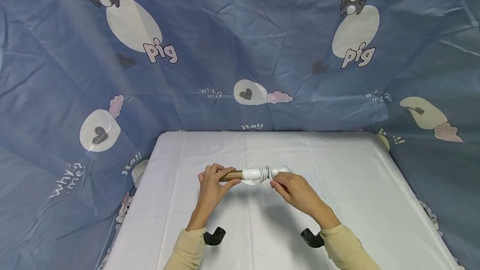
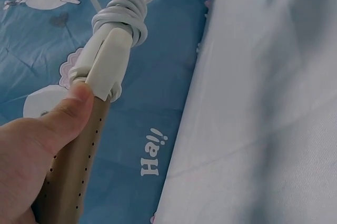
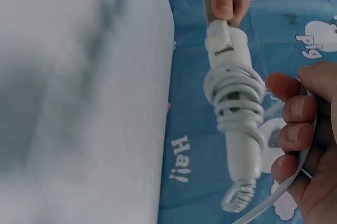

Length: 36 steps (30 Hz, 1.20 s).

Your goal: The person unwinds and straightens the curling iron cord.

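Note:
A curling iron (image 1: 252,173) with a white handle and a gold barrel is held sideways over the table. My left hand (image 1: 211,188) grips the gold barrel (image 2: 79,155), which has rows of small dark holes. In the left wrist view the thumb lies against the barrel where it meets the white lever (image 2: 109,63). Several turns of pale cord (image 3: 234,97) wrap the handle. At the handle's end, my right hand (image 1: 300,193) holds the loose length of cord (image 3: 271,197) in its curled fingers, beside the coils.
A white-covered table (image 1: 210,149) lies under both hands. Blue printed cloth (image 1: 225,53) hangs behind it and along the sides. A dark wrist-camera mount (image 1: 215,236) sticks out at the left wrist, another mount (image 1: 312,238) at the right.

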Available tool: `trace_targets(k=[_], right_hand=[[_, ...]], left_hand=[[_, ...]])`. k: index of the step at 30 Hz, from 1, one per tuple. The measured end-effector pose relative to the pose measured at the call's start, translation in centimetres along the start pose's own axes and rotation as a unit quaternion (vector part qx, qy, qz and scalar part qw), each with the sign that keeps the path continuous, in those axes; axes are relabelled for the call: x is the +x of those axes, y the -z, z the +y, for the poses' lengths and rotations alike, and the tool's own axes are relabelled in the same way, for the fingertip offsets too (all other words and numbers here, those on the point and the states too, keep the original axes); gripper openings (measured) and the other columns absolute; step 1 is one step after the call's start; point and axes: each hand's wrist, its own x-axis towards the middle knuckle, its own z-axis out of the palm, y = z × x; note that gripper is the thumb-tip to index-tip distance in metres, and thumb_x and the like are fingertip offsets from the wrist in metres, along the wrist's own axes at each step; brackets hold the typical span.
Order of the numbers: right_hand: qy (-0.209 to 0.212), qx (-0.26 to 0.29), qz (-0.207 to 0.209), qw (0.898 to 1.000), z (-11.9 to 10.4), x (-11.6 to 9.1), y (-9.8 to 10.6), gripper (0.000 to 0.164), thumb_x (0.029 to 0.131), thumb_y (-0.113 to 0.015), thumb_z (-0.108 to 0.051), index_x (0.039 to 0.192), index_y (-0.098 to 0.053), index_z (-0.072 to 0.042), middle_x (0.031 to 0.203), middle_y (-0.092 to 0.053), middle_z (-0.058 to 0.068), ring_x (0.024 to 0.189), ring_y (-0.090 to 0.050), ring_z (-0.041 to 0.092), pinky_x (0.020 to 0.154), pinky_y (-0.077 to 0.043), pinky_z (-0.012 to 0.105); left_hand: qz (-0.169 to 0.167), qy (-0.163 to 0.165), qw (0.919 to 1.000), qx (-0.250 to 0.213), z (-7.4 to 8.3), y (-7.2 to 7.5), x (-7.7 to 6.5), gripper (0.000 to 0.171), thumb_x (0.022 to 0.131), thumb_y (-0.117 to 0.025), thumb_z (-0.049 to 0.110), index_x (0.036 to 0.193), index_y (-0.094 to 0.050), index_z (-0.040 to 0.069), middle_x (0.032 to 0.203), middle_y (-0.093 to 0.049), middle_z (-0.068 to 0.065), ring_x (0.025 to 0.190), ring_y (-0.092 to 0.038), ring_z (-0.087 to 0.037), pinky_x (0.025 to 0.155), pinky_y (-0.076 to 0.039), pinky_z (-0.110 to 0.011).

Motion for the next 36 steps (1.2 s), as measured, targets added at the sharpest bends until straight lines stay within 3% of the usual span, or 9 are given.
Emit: trace_targets(k=[8, 17, 23, 36], right_hand=[[0.036, -0.011, 0.012, 0.999, 0.6, 0.6, 1.0, 0.012, 0.090, -0.065, -0.019, 0.079, -0.064, -0.021, 0.068, -0.049, -0.014, 0.061, -0.039, -0.002, 0.058, -0.036, 0.017], [0.025, 0.007, -0.003, 1.000, 1.5, 1.1, 1.4, 0.011, 0.092, -0.062, -0.018, 0.082, -0.066, -0.017, 0.072, -0.050, -0.015, 0.062, -0.040, -0.001, 0.060, -0.037, 0.020], [0.032, 0.006, -0.009, 0.999, 2.2, 2.0, 1.8, 0.010, 0.091, -0.063, -0.017, 0.083, -0.067, -0.016, 0.073, -0.055, -0.013, 0.064, -0.043, 0.000, 0.063, -0.040, 0.024], [0.021, 0.021, -0.013, 0.999, 3.8, 2.7, 1.7, 0.011, 0.093, -0.060, -0.019, 0.085, -0.066, -0.022, 0.075, -0.058, -0.013, 0.066, -0.049, -0.002, 0.062, -0.044, 0.022]], left_hand=[[-0.007, -0.003, 1.0000, -0.005, -0.3, -0.1, -0.2, 0.042, 0.069, -0.079, 0.046, 0.105, -0.073, 0.026, 0.094, -0.058, 0.004, 0.081, -0.042, -0.014, 0.079, -0.020, -0.038], [-0.019, -0.007, 0.9997, -0.012, -0.4, 0.1, -0.3, 0.041, 0.067, -0.083, 0.039, 0.105, -0.074, 0.024, 0.093, -0.058, 0.002, 0.082, -0.042, -0.016, 0.080, -0.021, -0.039], [-0.037, 0.000, 0.9993, -0.006, -0.6, 0.1, -0.6, 0.042, 0.069, -0.080, 0.044, 0.106, -0.073, 0.026, 0.095, -0.058, 0.003, 0.084, -0.042, -0.014, 0.080, -0.021, -0.038], [-0.051, -0.007, 0.9986, 0.006, -0.5, 0.5, -0.8, 0.043, 0.068, -0.080, 0.045, 0.106, -0.073, 0.026, 0.094, -0.058, 0.002, 0.083, -0.042, -0.014, 0.079, -0.022, -0.038]])
